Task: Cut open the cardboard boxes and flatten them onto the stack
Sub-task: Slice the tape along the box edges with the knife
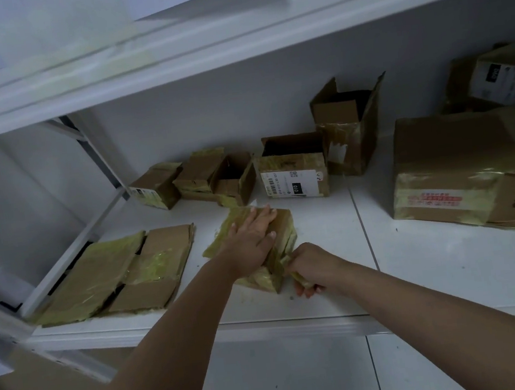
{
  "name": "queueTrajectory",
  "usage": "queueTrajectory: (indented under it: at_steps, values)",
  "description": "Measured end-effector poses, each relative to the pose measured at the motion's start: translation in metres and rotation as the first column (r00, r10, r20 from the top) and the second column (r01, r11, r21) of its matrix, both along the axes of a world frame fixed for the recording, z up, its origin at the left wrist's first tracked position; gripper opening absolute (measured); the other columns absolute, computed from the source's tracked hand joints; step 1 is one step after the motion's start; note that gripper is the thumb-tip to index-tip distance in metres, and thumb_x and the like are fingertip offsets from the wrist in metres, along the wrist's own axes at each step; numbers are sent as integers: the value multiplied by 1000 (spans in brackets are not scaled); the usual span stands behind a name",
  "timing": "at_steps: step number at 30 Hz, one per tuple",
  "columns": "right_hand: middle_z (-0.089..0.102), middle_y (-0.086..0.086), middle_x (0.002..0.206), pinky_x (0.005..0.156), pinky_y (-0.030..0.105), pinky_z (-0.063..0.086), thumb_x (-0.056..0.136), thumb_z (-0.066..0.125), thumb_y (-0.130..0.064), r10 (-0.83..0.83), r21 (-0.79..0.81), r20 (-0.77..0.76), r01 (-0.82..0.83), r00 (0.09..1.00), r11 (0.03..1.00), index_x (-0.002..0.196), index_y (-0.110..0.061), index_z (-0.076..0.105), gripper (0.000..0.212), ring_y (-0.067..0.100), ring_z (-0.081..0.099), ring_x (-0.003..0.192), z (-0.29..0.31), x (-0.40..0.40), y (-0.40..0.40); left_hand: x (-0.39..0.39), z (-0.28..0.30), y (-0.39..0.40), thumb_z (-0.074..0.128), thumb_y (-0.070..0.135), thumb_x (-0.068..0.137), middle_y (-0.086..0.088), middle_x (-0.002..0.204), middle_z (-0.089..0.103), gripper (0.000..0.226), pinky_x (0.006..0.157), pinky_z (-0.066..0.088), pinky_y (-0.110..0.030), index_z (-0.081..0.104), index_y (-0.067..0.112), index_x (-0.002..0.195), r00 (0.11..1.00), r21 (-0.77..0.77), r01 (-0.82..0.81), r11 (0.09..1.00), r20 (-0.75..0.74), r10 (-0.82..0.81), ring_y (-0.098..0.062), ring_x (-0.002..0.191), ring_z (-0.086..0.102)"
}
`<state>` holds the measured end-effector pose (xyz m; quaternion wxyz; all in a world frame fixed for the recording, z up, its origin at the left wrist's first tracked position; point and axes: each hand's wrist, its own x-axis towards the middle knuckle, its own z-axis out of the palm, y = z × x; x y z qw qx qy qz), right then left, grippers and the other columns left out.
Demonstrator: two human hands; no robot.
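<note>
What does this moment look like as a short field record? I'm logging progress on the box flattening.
surface: white shelf
left hand: left hand pressed flat on the taped box
right hand: right hand grips something thin at the box's near edge, likely a cutter, unclear
stack: flattened cardboard stack at the shelf's left
waiting: open boxes along the back, one bearing a barcode label; a large taped box at right

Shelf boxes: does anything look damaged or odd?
The tall open box at the back has a torn label patch and crumpled tape on its front. The large box to its right sags, its tape wrinkled.
</note>
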<state>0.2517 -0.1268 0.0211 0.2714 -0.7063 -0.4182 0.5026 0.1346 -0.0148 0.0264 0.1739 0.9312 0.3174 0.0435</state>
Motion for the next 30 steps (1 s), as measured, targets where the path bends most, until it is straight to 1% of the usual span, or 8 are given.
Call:
queueTrajectory:
  at_steps: [3,6,9,12,14,17,24,30]
  values:
    - [57,7,53,32,15,28,92,46,-10,-71,57,47,68,996,996,88,1,60,18,8,41,26,0,7,3,-1,5,1,41,32,101,-1,158,19,52,118,12,-51,24,22,149,998,-38,-15,999,61,18,-21,147,14]
    - [53,10,53,29,12,25,91,43,-3,-180,109,76,171,981,979,79,0,59,20,7,35,21,5,22,5,-9,20,2,52,44,95,-2,147,30,51,110,30,-37,38,25,140,990,-94,-22,995,135,34,-21,133,34]
    - [52,9,52,30,14,24,88,48,-4,-182,92,86,175,979,980,80,-1,62,17,11,35,26,8,31,2,-21,23,0,41,63,92,3,160,15,65,117,15,-46,29,34,149,996,-42,63,997,-60,-66,-18,147,10]
    - [49,10,52,32,15,23,87,52,-9,-168,66,58,164,984,984,75,-3,58,14,14,33,31,0,25,-5,-26,13,-4,30,58,97,7,161,-8,63,116,1,-54,5,39,152,973,-9,99,995,-209,-99,-18,147,-14]
    - [47,12,52,33,16,22,86,53,-8,-198,96,19,195,980,976,71,-4,54,16,14,31,29,-6,19,-11,-26,9,-5,25,57,98,8,161,-13,62,117,2,-56,-1,40,151,970,-1,104,995,-220,-101,-18,147,-17]
    - [46,11,49,33,14,21,86,53,-6,-233,116,-33,235,972,965,79,-3,59,10,13,30,28,-5,12,-23,-28,5,-3,20,57,98,8,160,-14,61,116,4,-58,-3,40,151,969,18,113,993,-223,-106,-18,147,-17]
    - [44,6,39,40,17,21,88,47,-3,-338,87,-163,355,927,931,74,-6,59,18,16,31,34,-8,-3,-50,-28,0,-2,17,58,97,8,160,-15,61,116,5,-58,-6,40,151,968,40,112,993,-230,-100,-18,147,-17]
    - [46,5,40,36,13,23,93,44,-7,-303,103,-85,311,949,945,79,-7,55,18,12,35,28,-4,-17,-65,-29,2,-6,16,57,98,7,160,-16,61,116,4,-58,-7,39,151,966,48,105,993,-240,-91,-19,147,-17]
